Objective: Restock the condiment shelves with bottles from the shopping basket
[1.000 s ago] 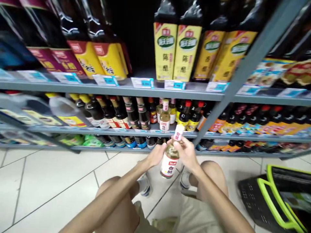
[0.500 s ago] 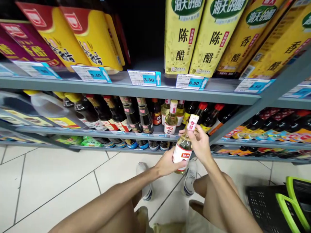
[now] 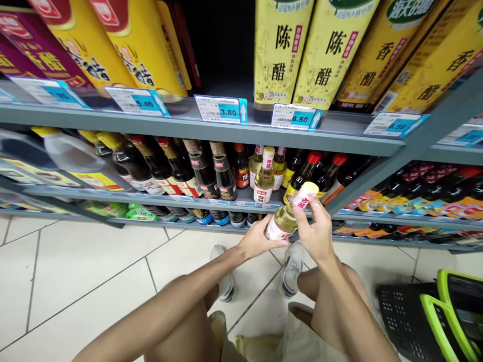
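Observation:
Both my hands hold a clear glass vinegar bottle [image 3: 285,219] with pale yellow liquid, a white label and a yellow-topped cap. It tilts, cap up to the right, in front of the lower shelf. My left hand [image 3: 260,238] is closed around the base end, thumb under the label. My right hand [image 3: 314,229] grips the neck just below the cap, and a ring shows on one finger. Behind it on the shelf stands a similar white vinegar bottle [image 3: 264,179], upright, with others of the kind behind it.
Dark sauce bottles [image 3: 204,173] line the lower shelf. Above are yellow vinegar packs [image 3: 281,60] over a shelf edge with price tags [image 3: 221,109]. A black basket [image 3: 403,311] with green handles stands on the tiled floor at lower right. My shoes [image 3: 292,269] are below the bottle.
The bottle has tipped further over, its cap leaning more to the right and toward me. Both hands have turned with it. The view has shifted slightly downward.

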Demonstrator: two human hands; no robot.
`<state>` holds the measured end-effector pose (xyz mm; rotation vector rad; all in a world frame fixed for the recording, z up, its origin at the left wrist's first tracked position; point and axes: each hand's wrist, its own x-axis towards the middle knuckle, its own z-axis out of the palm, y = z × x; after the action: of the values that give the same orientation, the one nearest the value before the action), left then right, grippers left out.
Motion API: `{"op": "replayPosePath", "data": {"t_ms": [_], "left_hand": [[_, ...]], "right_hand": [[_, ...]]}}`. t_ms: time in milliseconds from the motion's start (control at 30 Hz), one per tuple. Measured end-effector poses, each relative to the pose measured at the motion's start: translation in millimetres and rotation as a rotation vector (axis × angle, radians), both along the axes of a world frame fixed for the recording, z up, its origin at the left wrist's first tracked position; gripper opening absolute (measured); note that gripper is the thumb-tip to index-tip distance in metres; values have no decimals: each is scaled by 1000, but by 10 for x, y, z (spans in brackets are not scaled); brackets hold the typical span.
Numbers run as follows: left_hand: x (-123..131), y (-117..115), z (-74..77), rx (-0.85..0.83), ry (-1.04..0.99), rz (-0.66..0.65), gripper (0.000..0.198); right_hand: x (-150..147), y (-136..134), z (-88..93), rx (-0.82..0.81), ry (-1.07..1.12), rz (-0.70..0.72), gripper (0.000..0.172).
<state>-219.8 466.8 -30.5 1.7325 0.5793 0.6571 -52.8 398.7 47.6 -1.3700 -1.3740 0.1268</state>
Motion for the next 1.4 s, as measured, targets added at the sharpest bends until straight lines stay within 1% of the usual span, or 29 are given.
{"op": "replayPosePath", "data": {"t_ms": [67,133,233,300,333,433,533,600,767,933,1067,1167,1267,1400], "left_hand": [[43,88,81,154,-41,56,84],[61,165,144,294,-82,141,83],[39,254,169,410,-105,290,64],[13,307,141,441,-99,371,50],[4,331,121,449,-91,401,44],[19,378,69,418,-53,420,33],[98,369,56,361,9,399,34],[163,348,63,342,63,418,34],[246,330,80,331,156,479,31],[236,322,80,346,158,458,25],[239,310,46,340,135,483,24],[251,317,-4,322,126,517,29],[265,330,-40,326,107,518,29],[279,335,-24,328,104,496,25]], "right_hand": [[14,-9,97,50,-18,-5,25],[25,26,235,99,-60,-32,29],[28,130,436,174,-200,-68,26],[24,200,503,205,-290,-66,25],[22,228,507,216,-320,-67,25],[19,288,425,238,-363,-94,24],[22,328,294,263,-398,-89,23],[26,353,228,294,-428,-81,25],[21,394,142,334,-452,-85,30],[-21,402,74,353,-498,-107,33],[-47,414,2,365,-490,-140,34],[-50,420,-58,314,-419,-176,36],[-46,432,-113,260,-369,-184,40],[-46,483,-170,255,-363,-174,43]]}}
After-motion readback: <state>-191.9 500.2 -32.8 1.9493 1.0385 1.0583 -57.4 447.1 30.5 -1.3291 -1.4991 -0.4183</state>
